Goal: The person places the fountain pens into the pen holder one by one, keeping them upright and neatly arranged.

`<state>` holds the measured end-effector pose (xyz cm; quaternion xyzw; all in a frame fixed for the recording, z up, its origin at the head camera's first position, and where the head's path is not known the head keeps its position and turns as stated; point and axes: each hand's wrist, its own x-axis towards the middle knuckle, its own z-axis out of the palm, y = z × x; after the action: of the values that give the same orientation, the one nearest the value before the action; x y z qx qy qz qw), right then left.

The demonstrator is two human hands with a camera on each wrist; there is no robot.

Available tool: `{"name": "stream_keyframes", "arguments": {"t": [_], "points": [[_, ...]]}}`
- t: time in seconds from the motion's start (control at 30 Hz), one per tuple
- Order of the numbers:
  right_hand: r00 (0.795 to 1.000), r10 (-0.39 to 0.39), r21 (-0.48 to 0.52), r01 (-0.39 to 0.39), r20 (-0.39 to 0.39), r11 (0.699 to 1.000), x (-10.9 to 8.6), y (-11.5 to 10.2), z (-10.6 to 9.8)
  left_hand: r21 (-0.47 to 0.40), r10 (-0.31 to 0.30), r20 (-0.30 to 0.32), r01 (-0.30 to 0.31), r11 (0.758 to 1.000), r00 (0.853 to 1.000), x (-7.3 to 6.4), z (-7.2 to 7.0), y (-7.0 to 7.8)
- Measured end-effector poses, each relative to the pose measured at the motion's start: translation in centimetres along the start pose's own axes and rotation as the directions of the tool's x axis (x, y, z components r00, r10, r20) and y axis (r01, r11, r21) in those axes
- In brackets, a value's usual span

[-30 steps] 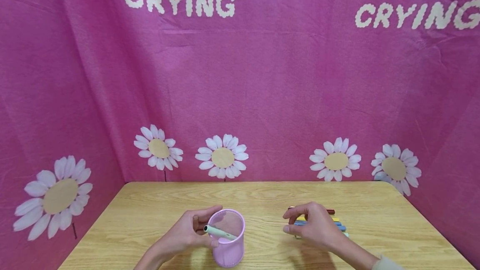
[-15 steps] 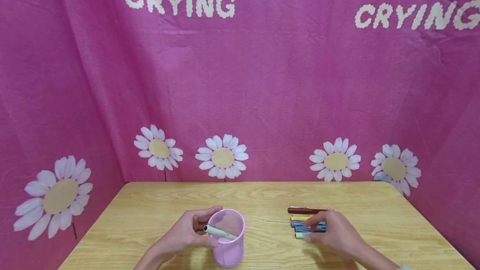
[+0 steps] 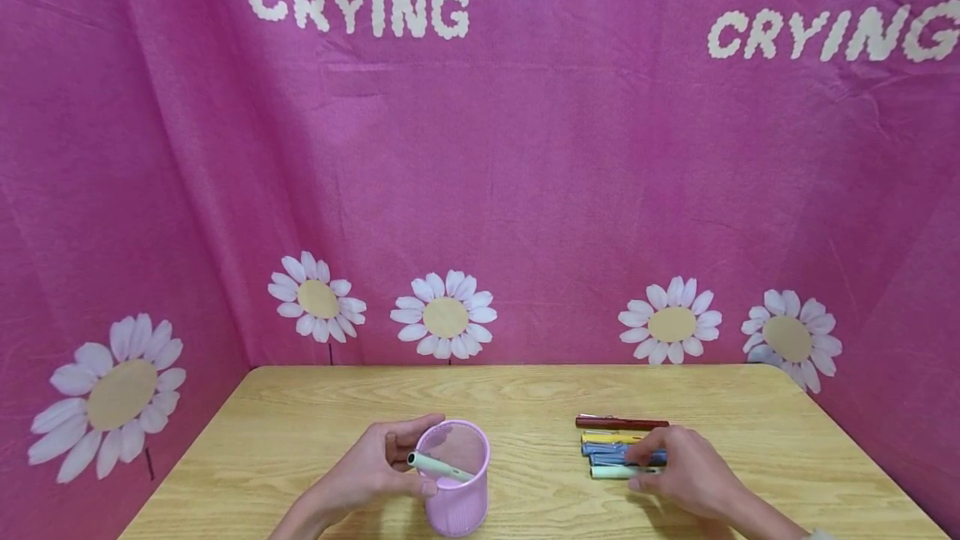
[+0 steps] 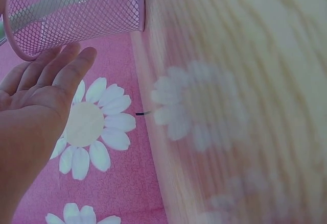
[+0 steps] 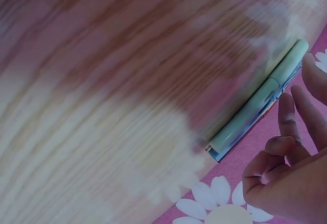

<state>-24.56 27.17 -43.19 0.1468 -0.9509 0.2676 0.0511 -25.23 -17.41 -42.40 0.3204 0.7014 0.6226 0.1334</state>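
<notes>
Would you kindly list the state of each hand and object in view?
Pink holder, upright, holding one pen.
Pen in holder, slanted, one end sticking out.
Dark red pen, lying apart.
Yellow pen, lying, partly covered.
Two blue pens, lying, partly covered.
Loose green pen, lying, apparently capped.
Left hand, gripping the holder.
Right hand, thumb and forefinger apart, contact with pens unclear.

The head view shows a lilac mesh cup [image 3: 467, 511] and pale green pen [image 3: 441, 467] at six o'clock, and at five, a dark red pen [image 3: 621, 422], yellow pen [image 3: 606, 437], blue pens [image 3: 609, 458] and mint pen [image 3: 611, 472] on a tan, wood-grained table [image 3: 337, 400]. Magenta cloth [image 3: 562, 148] carries yellow-centred white daisies [image 3: 445, 317] and, at eleven and two, cream lettering [image 3: 378, 9].
</notes>
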Motion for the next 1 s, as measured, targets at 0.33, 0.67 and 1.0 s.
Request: {"name": "stream_keyframes", "arguments": {"t": [0.33,0.67,1.0], "points": [[1.000,-0.009,0.031,0.009,0.016,0.999,0.32,0.57,0.30,0.000,0.004,0.002,-0.004,1.000,1.000,-0.09,-0.07,-0.17],[0.999,-0.007,0.058,0.006,0.031,0.998,0.46,0.78,0.56,-0.019,0.010,0.009,-0.009,1.000,1.000,-0.03,-0.02,0.01],[0.998,-0.018,0.094,0.012,0.059,0.996,0.51,0.77,0.59,-0.006,-0.002,0.003,0.002,1.000,1.000,-0.08,-0.03,-0.03]]}}
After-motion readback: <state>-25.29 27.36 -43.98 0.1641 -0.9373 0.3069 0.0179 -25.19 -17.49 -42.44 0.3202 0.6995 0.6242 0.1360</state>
